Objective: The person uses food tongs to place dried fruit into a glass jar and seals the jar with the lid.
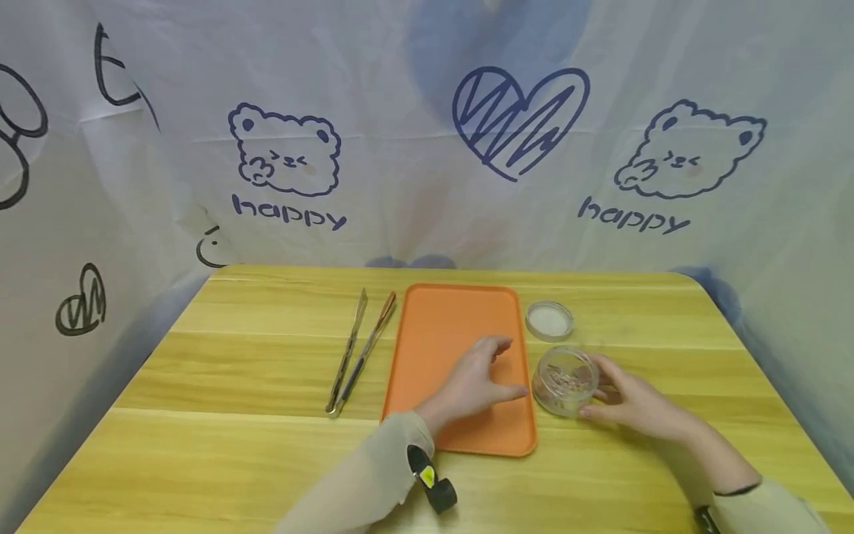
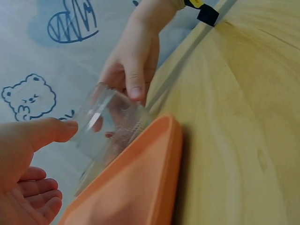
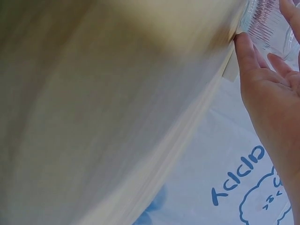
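A clear round jar (image 1: 567,382) stands upright on the table just right of the orange tray. Small thin pieces lie inside it; their kind cannot be told. My right hand (image 1: 630,400) holds the jar's right side, thumb toward the front and fingers around the back; in the right wrist view its fingertips (image 3: 243,44) meet the glass near the base. Over the tray (image 1: 434,319), my left hand (image 1: 470,382) is spread with thumb and fingers apart, holding nothing. In the left wrist view the left thumb (image 2: 51,131) appears close to the jar (image 2: 110,122), apparently without touching.
A round clear lid (image 1: 549,320) lies behind the jar, beside the tray's right edge. Metal tongs (image 1: 353,363) lie spread on the table left of the tray. A white cloth (image 1: 400,185) with drawings hangs behind the wooden table (image 1: 220,371).
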The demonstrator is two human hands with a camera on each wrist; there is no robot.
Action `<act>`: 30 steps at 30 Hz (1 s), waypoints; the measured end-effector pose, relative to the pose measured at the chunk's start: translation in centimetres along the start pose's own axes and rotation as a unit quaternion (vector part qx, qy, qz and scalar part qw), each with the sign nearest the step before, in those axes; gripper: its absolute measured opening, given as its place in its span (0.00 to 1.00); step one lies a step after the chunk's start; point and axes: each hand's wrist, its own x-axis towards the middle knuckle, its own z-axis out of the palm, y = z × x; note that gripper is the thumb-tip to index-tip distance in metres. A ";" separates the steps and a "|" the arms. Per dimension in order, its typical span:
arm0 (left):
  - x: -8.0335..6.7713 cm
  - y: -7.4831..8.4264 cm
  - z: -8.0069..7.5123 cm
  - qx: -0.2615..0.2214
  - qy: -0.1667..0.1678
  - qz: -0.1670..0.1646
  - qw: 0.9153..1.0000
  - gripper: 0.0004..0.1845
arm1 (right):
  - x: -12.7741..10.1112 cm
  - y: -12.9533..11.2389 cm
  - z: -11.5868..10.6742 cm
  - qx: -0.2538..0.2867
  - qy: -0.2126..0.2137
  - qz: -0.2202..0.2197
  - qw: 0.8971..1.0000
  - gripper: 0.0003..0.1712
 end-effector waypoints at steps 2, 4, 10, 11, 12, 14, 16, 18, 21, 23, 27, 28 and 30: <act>0.4 0.0 0.7 0.004 0.003 0.002 1.000 0.40 | 0.0 0.0 0.0 0.000 0.000 0.002 1.000 0.50; 0.7 -0.2 1.2 0.008 0.008 0.005 1.000 0.40 | 0.1 0.1 0.0 0.002 -0.003 0.003 1.000 0.50; 1.4 -0.7 1.7 0.015 0.004 0.018 1.000 0.39 | 0.1 0.2 0.0 0.018 -0.008 0.002 1.000 0.48; 1.6 -0.7 1.6 0.013 0.001 0.022 1.000 0.38 | 0.1 0.2 0.0 0.019 -0.007 0.003 1.000 0.48; 1.9 -0.8 1.5 0.007 -0.003 0.027 1.000 0.38 | 0.1 0.2 0.0 0.018 -0.006 0.004 1.000 0.49; 2.6 -1.1 1.1 -0.002 -0.013 0.038 0.999 0.37 | 0.1 0.2 -0.1 0.015 -0.006 0.004 1.000 0.49; 3.5 -1.3 0.5 -0.015 -0.021 0.050 0.998 0.35 | 0.1 0.3 -0.1 0.014 -0.008 0.005 1.000 0.49; 4.6 -1.5 -0.2 -0.027 -0.023 0.060 0.998 0.34 | 0.1 0.3 -0.1 0.012 -0.008 0.005 1.000 0.49; 6.4 -1.6 -1.0 -0.031 -0.015 0.071 0.997 0.33 | 0.1 0.4 -0.1 0.019 -0.008 0.003 1.000 0.49; 7.6 -1.7 -1.1 -0.029 -0.010 0.071 0.997 0.34 | 0.1 0.6 -0.2 0.022 -0.006 0.002 1.000 0.49; 10.0 -2.1 -0.4 -0.009 -0.015 0.061 0.998 0.36 | 0.1 0.7 -0.2 0.025 -0.006 0.003 1.000 0.48; 10.5 -2.3 -0.1 -0.004 -0.019 0.059 0.998 0.37 | 0.1 0.7 -0.2 0.027 -0.006 0.003 1.000 0.48; 11.3 -2.7 0.6 0.018 -0.028 0.051 0.998 0.40 | 0.1 0.7 -0.2 0.031 -0.007 0.000 1.000 0.48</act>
